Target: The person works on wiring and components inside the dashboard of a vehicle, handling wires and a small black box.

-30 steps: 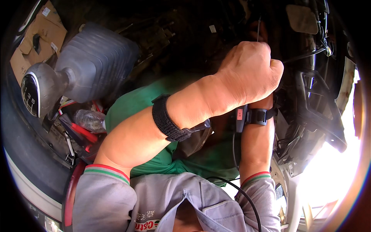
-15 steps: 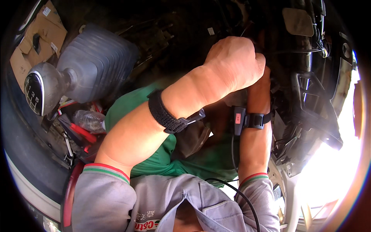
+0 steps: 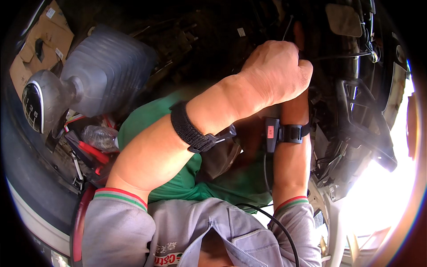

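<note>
My left hand [image 3: 278, 71] is closed in a fist beneath the dark underside of the dash; what it grips is hidden. A thin rod [image 3: 288, 26] shows just above its knuckles. My right hand [image 3: 299, 35] is behind it, mostly hidden and in shadow, with only a dim finger showing; I cannot tell what it touches. A black cable [image 3: 338, 56] runs rightward from near both hands. Black straps circle both forearms, and a small black box [image 3: 271, 142] sits beside the right one.
A gear lever [image 3: 33, 100] with a grey boot [image 3: 104, 71] stands left, near torn cardboard [image 3: 58, 29], a plastic bottle [image 3: 98, 138] and red-handled items [image 3: 93, 151]. Pedal pad [image 3: 342, 20] and black bracket [image 3: 364, 124] are right. Green-clad legs [image 3: 151, 115] lie below my arms.
Over the last second both hands and forearms have moved up and slightly left. My left fist stays closed, and the thin rod above it has shifted left and tilted.
</note>
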Demonstrator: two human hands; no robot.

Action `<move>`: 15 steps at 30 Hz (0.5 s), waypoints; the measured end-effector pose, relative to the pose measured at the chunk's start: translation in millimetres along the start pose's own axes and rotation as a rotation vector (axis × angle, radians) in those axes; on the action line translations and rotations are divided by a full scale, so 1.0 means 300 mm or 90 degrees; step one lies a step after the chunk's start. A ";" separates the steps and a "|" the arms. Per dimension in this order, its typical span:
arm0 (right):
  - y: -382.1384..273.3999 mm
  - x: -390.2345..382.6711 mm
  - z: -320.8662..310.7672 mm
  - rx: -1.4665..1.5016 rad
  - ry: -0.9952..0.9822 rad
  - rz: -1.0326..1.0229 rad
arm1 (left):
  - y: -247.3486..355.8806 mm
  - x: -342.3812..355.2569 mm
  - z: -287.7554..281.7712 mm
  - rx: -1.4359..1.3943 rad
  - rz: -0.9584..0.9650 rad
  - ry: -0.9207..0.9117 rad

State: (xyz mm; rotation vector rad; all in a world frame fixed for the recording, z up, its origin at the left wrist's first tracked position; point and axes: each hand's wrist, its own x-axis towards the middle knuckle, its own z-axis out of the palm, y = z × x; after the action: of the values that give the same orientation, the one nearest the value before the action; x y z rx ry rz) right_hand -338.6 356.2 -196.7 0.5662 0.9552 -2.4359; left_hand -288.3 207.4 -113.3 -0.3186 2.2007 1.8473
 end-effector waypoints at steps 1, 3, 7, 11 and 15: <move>0.000 0.003 0.000 0.003 -0.001 -0.002 | 0.002 -0.001 0.002 0.003 0.003 0.004; 0.008 0.013 0.001 0.010 -0.003 -0.002 | 0.005 -0.002 -0.003 -0.017 -0.019 -0.001; 0.015 0.016 -0.001 0.022 -0.005 -0.005 | -0.002 0.001 0.000 -0.014 0.005 -0.002; 0.014 0.022 0.000 0.024 -0.005 -0.004 | -0.003 0.003 0.002 -0.003 0.006 0.000; 0.012 0.025 0.004 0.029 -0.005 -0.001 | -0.005 -0.004 0.010 -0.009 0.028 0.015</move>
State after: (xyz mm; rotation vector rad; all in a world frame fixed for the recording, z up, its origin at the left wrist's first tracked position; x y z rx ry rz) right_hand -342.9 351.2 -201.6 0.5724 0.8990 -2.4651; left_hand -286.5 210.0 -114.9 -0.2983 2.2294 1.8918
